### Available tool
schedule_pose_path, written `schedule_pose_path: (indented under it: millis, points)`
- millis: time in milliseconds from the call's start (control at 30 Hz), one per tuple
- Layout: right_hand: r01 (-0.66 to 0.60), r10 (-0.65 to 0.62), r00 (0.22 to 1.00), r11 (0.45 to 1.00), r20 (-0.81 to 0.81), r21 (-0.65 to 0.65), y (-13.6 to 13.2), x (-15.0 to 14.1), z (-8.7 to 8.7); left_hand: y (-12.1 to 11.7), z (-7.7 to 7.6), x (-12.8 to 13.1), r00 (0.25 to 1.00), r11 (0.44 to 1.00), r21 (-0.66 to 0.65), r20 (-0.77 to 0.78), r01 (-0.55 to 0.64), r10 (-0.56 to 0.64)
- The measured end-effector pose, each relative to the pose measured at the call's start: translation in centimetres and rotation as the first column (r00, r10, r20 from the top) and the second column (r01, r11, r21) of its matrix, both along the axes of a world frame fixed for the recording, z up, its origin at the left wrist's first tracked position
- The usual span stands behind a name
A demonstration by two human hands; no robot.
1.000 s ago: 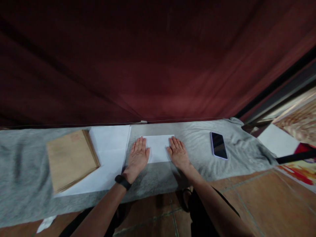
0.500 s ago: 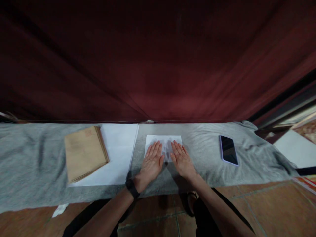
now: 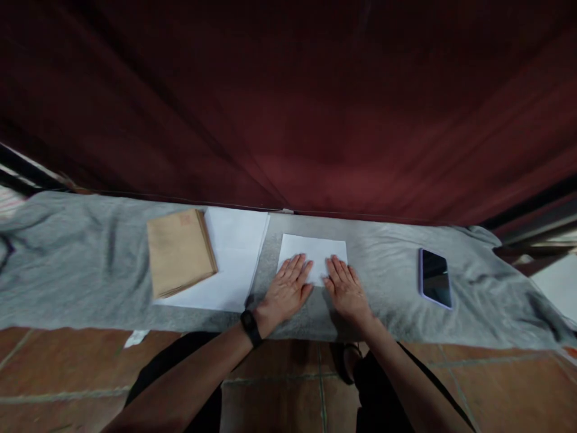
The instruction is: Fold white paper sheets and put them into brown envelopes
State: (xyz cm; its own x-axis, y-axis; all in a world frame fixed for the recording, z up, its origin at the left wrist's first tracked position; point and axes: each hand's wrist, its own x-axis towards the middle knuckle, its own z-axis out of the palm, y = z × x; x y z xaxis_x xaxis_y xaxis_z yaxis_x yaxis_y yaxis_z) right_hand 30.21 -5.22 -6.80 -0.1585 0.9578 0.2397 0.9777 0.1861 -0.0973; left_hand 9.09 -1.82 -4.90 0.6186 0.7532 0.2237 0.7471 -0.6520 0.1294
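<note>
A small white sheet of paper, perhaps folded, lies flat on the grey cloth in front of me. My left hand rests palm down with its fingers stretched over the paper's near left part. Across from it, my right hand lies flat on the near right part, fingers extended. Bare paper shows between the two hands and beyond the fingertips. A dark watch band is around my left wrist. Neither hand grips anything.
Left of my hands, a stack of brown envelopes sits partly on large white sheets. A phone in a purple case lies to the right. Grey cloth covers the bench. Dark red fabric hangs behind it.
Both hands have slid toward me along the paper, so more of its far part shows. The view has also turned and shifted slightly.
</note>
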Motion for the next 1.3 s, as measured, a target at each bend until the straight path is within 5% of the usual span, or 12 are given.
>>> schedule_pose_path:
  millis: [333, 633, 933, 1300]
  points:
    - [0.156, -0.156, 0.987, 0.988, 0.029, 0.006, 0.4, 2.5, 0.6, 0.0, 0.4, -0.2, 1.0, 0.999, -0.033, -0.014, -0.002, 0.001]
    - [-0.107, 0.096, 0.99, 0.988, -0.105, -0.112, 0.9, -2.1, 1.2, 0.0, 0.2, -0.3, 1.0, 1.0, -0.013, 0.009, 0.01, -0.01]
    - [-0.071, 0.062, 0.995, 0.991, -0.075, -0.113, 1.8, -2.7, 1.4, 1.7, 1.0, 1.0, 1.0, 1.0, -0.008, 0.004, -0.009, 0.009]
    - [-0.001, -0.001, 0.997, 1.0, -0.08, -0.029, 3.0, -3.0, 0.6, 3.9, -0.2, 2.8, 0.999, 0.999, -0.023, -0.027, -0.047, 0.047]
